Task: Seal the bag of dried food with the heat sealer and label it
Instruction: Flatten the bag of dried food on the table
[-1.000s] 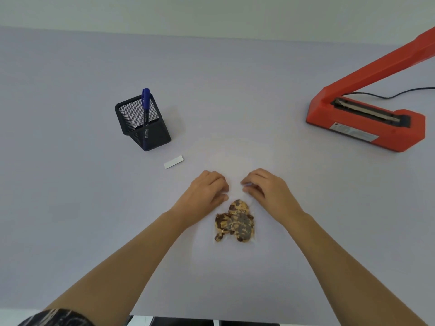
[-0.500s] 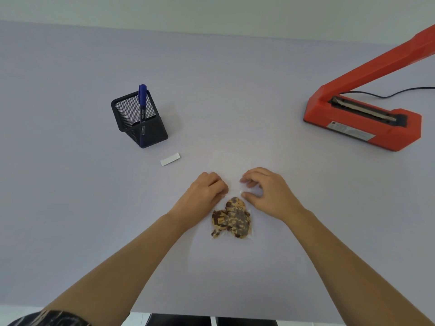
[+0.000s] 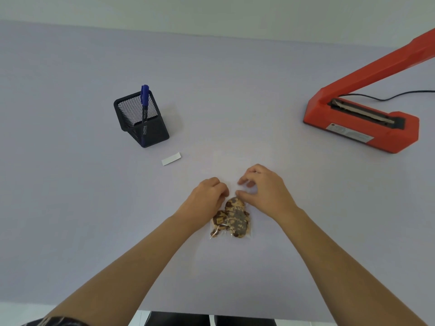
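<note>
- My left hand (image 3: 209, 196) curls tight on the mouth of the clear plastic bag of brown dried food (image 3: 231, 218), flat on the grey table (image 3: 94, 208) near me, likely smoothing it for sealing.
- My right hand (image 3: 263, 191) arches beside it, thumb and forefinger apart; film between them, I cannot tell.
- The red heat sealer (image 3: 360, 123) waits well right, arm raised; the white paper label (image 3: 171, 158) lies handy.

Bright, even light; soft shadows; wide-angle warp.
</note>
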A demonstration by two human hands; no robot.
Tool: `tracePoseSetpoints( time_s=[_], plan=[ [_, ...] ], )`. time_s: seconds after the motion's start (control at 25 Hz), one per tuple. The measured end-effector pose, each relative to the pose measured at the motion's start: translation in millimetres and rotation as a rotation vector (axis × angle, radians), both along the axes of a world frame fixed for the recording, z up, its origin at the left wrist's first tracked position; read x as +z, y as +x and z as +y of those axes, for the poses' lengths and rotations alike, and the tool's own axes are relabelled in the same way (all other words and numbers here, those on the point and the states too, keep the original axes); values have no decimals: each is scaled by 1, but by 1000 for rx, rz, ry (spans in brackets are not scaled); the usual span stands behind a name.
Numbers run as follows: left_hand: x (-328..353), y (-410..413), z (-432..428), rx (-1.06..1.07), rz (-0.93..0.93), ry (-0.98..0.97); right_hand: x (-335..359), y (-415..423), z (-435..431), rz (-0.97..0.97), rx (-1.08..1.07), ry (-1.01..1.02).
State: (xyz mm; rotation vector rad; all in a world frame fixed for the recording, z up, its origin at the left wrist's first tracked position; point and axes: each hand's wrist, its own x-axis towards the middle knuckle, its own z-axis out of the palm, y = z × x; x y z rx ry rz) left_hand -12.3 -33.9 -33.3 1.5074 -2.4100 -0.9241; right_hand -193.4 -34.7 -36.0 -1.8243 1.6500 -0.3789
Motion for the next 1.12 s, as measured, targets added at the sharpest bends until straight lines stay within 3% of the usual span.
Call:
tracePoseSetpoints(
  time_s=[0.52,0.88,1.12],
  plan=[
    [3,8,-18,-150,-54,0,-10,0,4,-5,62,-149],
    [7,9,-43,-262,-181,59,-14,-9,0,114,203,-347],
    [8,9,-53,-284,-209,70,-16,-12,-1,146,198,-347]
  ],
)
